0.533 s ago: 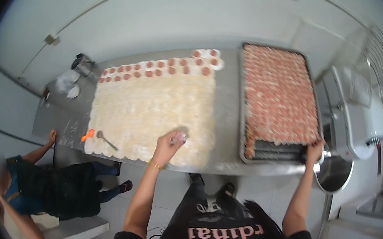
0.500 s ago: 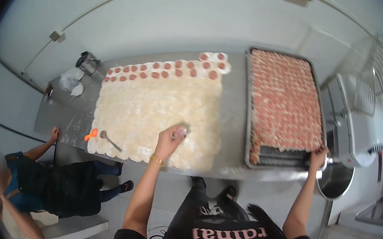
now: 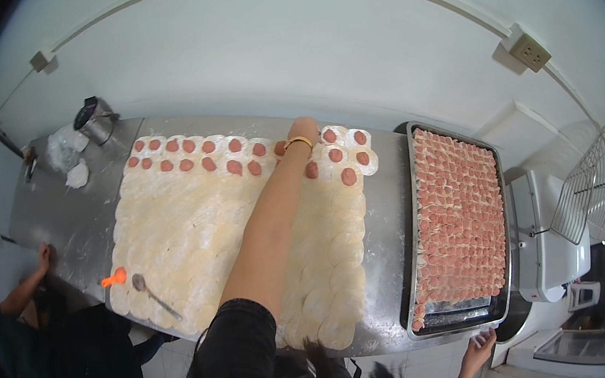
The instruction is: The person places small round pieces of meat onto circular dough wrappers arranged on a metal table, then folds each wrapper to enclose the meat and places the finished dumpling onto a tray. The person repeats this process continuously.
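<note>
Left hand (image 3: 303, 130) over wrappers (image 3: 169, 213) | fingers hidden, grip unclear | right hand (image 3: 478, 349) spread, beside tray (image 3: 460, 315)

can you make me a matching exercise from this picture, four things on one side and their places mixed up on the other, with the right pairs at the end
Things
1. spoon
2. metal jug
3. black tray
4. person's left hand

Places
A. to the right of the dough rounds, on the table
B. at the back rows, among dabs of pink filling
C. on the dough, near its front left corner
D. at the back left of the table, beside a plastic bag

Right pairs: 1-C, 2-D, 3-A, 4-B
</note>
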A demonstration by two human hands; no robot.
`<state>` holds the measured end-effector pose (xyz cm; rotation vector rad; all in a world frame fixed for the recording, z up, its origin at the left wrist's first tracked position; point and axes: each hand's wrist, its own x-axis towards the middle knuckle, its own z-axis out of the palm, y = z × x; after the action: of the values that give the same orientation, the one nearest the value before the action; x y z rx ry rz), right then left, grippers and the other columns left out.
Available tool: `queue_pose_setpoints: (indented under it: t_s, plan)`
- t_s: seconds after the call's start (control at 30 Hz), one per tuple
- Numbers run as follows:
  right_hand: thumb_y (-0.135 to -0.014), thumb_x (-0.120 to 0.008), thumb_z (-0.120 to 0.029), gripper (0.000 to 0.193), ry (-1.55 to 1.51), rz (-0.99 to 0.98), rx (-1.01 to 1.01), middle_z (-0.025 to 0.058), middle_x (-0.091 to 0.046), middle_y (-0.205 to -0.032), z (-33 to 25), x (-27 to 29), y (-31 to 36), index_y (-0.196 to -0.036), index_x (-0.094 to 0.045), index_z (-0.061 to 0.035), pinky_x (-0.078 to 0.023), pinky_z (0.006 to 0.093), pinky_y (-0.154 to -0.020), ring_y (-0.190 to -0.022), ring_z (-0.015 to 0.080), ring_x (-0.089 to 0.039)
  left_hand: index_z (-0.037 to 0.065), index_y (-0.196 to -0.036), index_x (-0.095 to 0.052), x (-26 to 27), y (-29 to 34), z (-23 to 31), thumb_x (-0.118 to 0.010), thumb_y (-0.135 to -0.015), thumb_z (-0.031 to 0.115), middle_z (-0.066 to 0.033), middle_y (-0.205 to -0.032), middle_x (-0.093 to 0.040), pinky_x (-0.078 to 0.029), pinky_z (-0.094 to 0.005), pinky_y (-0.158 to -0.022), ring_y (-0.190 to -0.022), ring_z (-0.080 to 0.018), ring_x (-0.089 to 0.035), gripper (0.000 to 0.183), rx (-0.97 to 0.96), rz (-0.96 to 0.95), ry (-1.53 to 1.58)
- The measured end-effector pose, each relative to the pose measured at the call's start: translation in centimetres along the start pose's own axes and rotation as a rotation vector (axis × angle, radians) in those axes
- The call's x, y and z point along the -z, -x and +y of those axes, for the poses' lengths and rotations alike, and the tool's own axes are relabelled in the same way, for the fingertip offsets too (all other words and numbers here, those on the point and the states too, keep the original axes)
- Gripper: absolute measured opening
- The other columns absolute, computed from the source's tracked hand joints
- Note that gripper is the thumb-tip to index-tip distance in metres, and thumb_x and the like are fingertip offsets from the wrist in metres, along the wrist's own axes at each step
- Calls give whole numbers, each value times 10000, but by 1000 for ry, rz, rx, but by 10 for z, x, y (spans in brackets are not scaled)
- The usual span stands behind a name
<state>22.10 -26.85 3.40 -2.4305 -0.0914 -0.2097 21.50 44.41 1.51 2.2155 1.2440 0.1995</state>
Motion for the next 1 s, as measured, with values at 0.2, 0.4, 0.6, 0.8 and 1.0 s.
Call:
queue_pose_setpoints:
  t_s: [0.2, 0.4, 0.6, 0.8, 1.0]
  plan:
    - [-692, -555, 114, 667, 104, 17, -42, 133, -560, -1046, -10, 22, 32, -1313, -406, -79, -508, 307, -696, -798, 215, -587, 47, -988, -675, -16, -17, 3, -659, -793, 184, -185, -1053, -646, -517, -409, -830, -988, -329, -629, 238, 42, -1, -43]
    - [-728, -517, 132, 664, 85, -17, -30, 138, -557, -1086, -25, 16, 28, -1342, -380, -81, -508, 336, -676, -818, 238, -609, 25, -926, -674, -15, -28, -1, -679, -749, 291, -185, -1030, -654, -509, -416, -836, -992, -338, -626, 320, -12, -163, 42]
    - [-749, -523, 125, 657, 64, -45, 0, 133, -546, -1113, -55, 17, 21, -1354, -374, -85, -498, 310, -697, -857, 221, -598, 21, -895, -653, -20, -45, -12, -559, -793, 274, -137, -876, -666, -509, -401, -727, -827, -289, -645, 289, -103, -46, 559]
    - [-801, -527, 97, 541, -405, -159, 74, 107, -548, -1133, -97, -20, 13, -1308, -420, -59, -495, 299, -798, -929, 196, -581, 42, -1086, -518, 48, 39, 17, -476, -877, 152, -59, -994, -578, -487, -275, -698, -839, -119, -580, 240, -102, -344, 1235]
    - [-908, -552, -79, 356, -1199, -836, -194, 121, -576, -1153, -177, -97, 37, -1248, -477, -6, -497, 309, -836, -1046, 211, -578, 0, -1072, -523, 67, 221, 47, -403, -922, 118, -60, -1011, -591, -495, -259, -746, -851, -103, -586, 225, -190, -797, 1242]
